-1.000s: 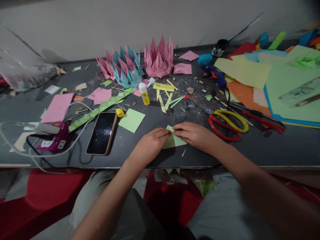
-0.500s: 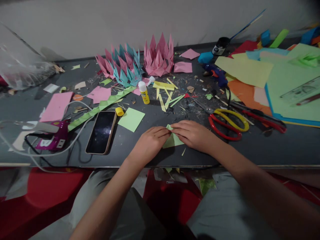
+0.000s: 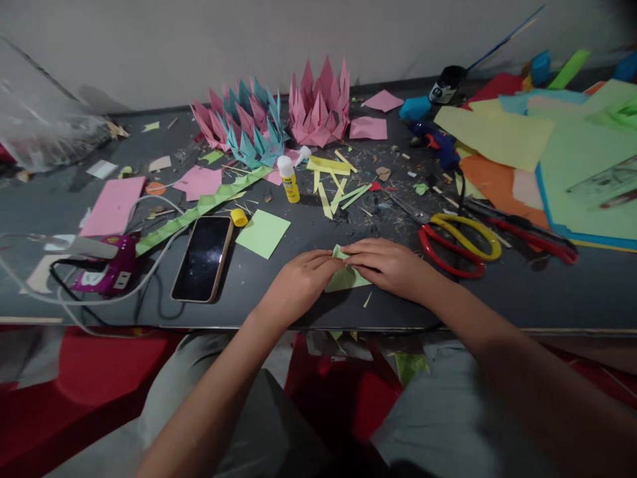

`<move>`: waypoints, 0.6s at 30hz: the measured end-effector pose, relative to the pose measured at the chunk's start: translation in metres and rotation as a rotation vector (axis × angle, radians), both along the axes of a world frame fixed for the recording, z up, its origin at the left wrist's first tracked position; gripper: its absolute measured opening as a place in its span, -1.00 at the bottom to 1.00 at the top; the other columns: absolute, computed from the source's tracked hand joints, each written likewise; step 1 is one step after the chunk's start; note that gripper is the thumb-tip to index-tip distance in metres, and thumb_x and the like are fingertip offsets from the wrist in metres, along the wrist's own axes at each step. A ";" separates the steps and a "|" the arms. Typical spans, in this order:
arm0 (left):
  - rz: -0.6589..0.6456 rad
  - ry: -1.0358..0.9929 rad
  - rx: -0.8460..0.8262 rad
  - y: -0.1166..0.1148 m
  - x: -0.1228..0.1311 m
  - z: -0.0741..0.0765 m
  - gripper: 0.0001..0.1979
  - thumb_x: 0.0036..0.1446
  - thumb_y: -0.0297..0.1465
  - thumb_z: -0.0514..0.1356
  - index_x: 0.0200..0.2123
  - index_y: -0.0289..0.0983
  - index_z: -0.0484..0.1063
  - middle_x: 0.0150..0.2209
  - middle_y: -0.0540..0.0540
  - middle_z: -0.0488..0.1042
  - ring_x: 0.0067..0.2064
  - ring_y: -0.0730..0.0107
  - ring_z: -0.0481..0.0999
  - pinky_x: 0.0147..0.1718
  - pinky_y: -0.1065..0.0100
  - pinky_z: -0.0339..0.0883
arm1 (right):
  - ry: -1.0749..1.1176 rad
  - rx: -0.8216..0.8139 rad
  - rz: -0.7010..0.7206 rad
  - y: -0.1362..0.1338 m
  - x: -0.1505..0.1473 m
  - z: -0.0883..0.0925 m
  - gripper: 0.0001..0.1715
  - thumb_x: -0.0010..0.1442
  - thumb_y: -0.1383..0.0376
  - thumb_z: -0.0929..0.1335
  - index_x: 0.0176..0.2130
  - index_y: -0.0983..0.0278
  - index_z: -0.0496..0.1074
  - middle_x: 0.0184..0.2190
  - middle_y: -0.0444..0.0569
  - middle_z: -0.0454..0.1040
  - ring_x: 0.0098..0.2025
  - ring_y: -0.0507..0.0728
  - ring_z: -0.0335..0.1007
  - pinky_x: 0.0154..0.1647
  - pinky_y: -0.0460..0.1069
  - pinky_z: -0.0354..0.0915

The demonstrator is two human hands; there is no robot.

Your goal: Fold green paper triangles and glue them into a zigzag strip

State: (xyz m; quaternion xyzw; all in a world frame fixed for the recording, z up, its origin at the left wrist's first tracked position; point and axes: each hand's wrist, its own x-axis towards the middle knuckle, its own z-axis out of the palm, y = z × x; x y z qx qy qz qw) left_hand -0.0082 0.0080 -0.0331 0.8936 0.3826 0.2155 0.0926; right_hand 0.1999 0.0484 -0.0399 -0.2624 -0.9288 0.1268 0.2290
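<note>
Left hand (image 3: 298, 282) and right hand (image 3: 385, 264) meet over folded green paper (image 3: 346, 279), close to counter (image 3: 547, 292) front edge. Fingers (image 3: 326, 260) of both hands closed, pinching paper's upper corner. Paper's lower part lies flat, just short of edge. Phone (image 3: 203, 257) well left, green square (image 3: 263, 233) behind left hand, scissors (image 3: 458, 242) just right of right hand. Bare counter strip along front edge on both sides.
</note>
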 end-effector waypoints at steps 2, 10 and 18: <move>0.003 -0.011 0.004 -0.001 0.000 -0.001 -0.81 0.22 -0.52 0.01 -0.14 -0.34 0.37 -0.15 -0.10 0.49 -0.04 0.35 0.42 -0.02 0.27 0.34 | 0.027 -0.011 0.000 0.000 0.000 -0.001 -0.74 0.20 0.41 0.22 -0.20 0.30 0.47 -0.12 0.03 0.50 -0.09 0.10 0.41 -0.06 0.05 0.35; 0.039 0.030 0.048 -0.002 -0.002 -0.004 -0.79 0.22 -0.50 0.00 -0.10 -0.33 0.34 -0.10 -0.14 0.44 -0.07 0.37 0.45 -0.09 0.31 0.38 | 0.047 -0.018 -0.008 -0.001 0.001 -0.003 -0.72 0.21 0.39 0.22 -0.18 0.29 0.48 -0.12 0.04 0.50 -0.09 0.10 0.42 -0.07 0.03 0.37; 0.062 0.080 0.135 -0.003 0.000 -0.006 -0.78 0.24 -0.48 -0.02 -0.17 -0.36 0.40 -0.09 -0.17 0.45 -0.15 0.36 0.50 -0.16 0.31 0.44 | 0.023 -0.027 -0.019 -0.001 0.002 -0.004 -0.70 0.22 0.38 0.21 -0.17 0.24 0.48 -0.12 0.01 0.50 -0.10 0.10 0.42 -0.08 0.05 0.38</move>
